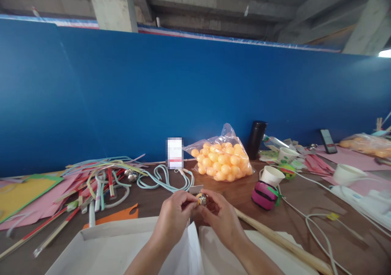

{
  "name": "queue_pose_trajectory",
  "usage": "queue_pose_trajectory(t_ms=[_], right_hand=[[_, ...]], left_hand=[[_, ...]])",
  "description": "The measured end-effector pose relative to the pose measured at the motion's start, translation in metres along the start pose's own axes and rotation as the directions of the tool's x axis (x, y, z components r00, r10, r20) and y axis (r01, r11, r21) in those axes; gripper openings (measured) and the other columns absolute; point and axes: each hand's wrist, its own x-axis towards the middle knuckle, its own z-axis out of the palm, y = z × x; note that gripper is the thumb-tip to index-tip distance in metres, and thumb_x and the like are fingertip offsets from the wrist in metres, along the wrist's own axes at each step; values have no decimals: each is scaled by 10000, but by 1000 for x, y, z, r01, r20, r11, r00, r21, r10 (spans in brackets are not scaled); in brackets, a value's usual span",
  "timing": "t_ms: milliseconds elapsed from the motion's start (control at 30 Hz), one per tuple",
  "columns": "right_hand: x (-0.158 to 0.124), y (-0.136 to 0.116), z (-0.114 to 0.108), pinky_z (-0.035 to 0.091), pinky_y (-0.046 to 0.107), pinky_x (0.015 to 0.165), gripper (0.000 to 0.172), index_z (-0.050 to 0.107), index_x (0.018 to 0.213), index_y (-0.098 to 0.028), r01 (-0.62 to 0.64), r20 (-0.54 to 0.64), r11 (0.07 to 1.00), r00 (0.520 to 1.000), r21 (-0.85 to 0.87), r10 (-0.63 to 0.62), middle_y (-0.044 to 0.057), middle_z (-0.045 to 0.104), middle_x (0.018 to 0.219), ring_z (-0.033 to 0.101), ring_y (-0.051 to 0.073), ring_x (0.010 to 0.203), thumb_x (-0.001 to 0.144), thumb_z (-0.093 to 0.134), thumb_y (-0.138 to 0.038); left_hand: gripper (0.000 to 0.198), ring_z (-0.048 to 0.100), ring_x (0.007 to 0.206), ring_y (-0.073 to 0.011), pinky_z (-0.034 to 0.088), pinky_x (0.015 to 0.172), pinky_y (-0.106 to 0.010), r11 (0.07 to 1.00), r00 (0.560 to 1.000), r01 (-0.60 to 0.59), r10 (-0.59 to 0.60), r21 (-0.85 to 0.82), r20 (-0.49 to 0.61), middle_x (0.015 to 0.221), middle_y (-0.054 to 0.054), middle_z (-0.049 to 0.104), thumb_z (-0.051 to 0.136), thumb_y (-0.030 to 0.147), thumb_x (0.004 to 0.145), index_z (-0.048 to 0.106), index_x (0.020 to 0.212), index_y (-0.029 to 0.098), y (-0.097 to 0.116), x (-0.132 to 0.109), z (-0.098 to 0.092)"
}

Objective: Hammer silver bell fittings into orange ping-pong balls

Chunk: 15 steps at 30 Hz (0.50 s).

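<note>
My left hand [174,213] and my right hand [223,217] meet above the table, fingertips pinched around a small shiny silver bell [203,199]. A yellow-orange bit shows on the bell's left side, beside the left fingertips. Part of the bell is covered by my fingers. Under my forearms are an open white box [110,246] on the left and a pale sheet [220,248] on the right. Just behind the hands lies a coiled light-blue cord [166,181]. A wooden stick [284,242] runs from beside my right hand towards the lower right.
A clear bag of orange balls [221,161] stands behind, with a black bottle [256,140] beside it. At right are a paper cup [271,175], a magenta pouch [263,195] and white cables [314,222]. Sticks, tubes, silver bells [131,175] and coloured paper [27,193] crowd the left.
</note>
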Motion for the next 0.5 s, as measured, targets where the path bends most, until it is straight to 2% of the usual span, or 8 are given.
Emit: queue_pose_trajectory(t_ms=[300, 500], right_hand=[[1, -3, -1, 540, 319, 782, 380, 622, 1148, -250, 89, -30, 989, 995, -117, -94, 51, 633, 1066, 649, 190, 863, 771, 636, -201], [-1, -7, -1, 536, 301, 766, 389, 624, 1148, -240, 96, -28, 985, 995, -144, -101, 51, 629, 1066, 643, 188, 870, 762, 634, -189]], left_hand=[[150, 616, 742, -139, 427, 692, -222, 1000, 1000, 23, -23, -12, 2, 762, 14, 679, 566, 147, 742, 690, 736, 231, 2, 1, 1], [157, 617, 749, -142, 429, 695, -227, 1000, 1000, 6, -6, 0, -3, 766, 13, 680, 558, 141, 744, 686, 735, 232, 0, 0, 1]])
